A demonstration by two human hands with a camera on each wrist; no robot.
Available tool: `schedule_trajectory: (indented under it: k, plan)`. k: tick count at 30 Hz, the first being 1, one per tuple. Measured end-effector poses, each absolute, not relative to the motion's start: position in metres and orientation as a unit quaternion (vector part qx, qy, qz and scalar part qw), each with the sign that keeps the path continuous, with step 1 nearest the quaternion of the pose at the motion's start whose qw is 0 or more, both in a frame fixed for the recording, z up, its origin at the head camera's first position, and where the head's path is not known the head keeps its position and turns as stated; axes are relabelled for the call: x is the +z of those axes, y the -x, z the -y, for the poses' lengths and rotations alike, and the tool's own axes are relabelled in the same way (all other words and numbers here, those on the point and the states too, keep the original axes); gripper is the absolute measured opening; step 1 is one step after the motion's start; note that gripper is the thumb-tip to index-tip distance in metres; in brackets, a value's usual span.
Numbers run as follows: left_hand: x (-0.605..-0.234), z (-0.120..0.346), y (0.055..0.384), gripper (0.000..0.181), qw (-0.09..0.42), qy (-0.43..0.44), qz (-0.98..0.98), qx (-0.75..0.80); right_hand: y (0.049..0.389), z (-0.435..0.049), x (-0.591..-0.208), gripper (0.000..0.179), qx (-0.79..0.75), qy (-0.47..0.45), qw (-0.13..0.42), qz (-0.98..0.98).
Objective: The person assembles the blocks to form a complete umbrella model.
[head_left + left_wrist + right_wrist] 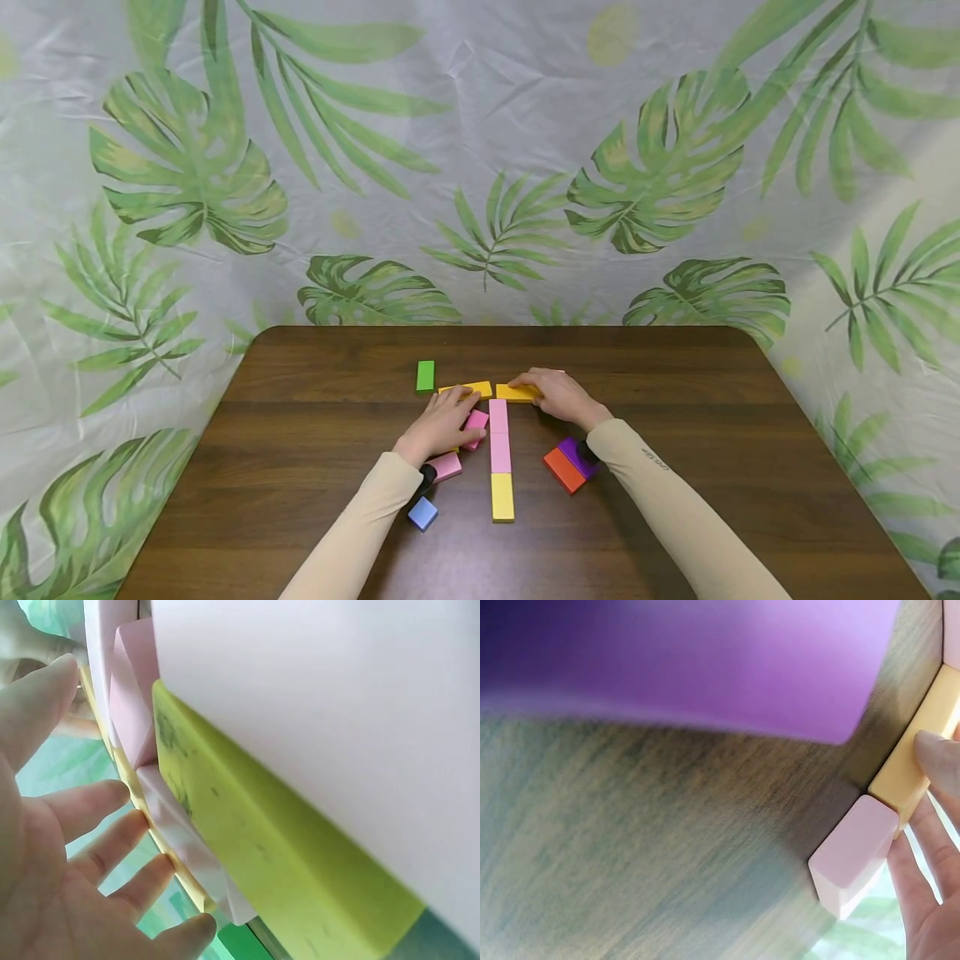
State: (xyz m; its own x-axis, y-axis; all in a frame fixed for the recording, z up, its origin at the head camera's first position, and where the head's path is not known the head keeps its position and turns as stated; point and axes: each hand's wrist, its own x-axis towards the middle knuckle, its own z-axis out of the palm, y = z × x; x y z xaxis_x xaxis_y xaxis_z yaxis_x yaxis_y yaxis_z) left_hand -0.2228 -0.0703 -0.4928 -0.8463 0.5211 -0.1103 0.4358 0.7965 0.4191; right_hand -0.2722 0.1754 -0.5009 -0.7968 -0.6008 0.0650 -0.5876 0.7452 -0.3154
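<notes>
In the head view, my left hand [442, 423] reaches over a left orange block [480, 388], its fingers fairly straight. The left wrist view shows those fingertips along the far side of an orange strip [154, 825], with the thumb held apart. My right hand [558, 396] pinches a right orange block [515, 393]; thumb on its near side, fingers behind it [911, 769]. A pink block [853, 844] sits at that block's outer end. Between the hands runs a column: two pink blocks [499, 452] and a yellow block [502, 497]. Another pink block [476, 427] lies by my left thumb.
A green block [425, 376] stands back left on the wooden table [300, 500]. Near my left wrist are a pink block [447, 467] and a blue block [423, 513]. Red [564, 471] and purple [576, 457] blocks lie together beside my right wrist. A leaf-patterned cloth [510, 125] hangs behind.
</notes>
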Motion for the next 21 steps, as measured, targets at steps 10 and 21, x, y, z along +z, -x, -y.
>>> schedule_trajectory:
  k: [10,21]
  plan:
    - [-0.4931,0.0665,0.2248,0.064,0.114,-0.258,-0.939,0.199,0.2716,-0.1761,-0.5013,0.044,-0.167,0.312,0.024,-0.935]
    - [-0.4914,0.0664,0.2276,0.061,0.119,-0.278,-0.934,0.191,0.2714,-0.1748,-0.4982,0.044,-0.163,0.317,0.029,-0.934]
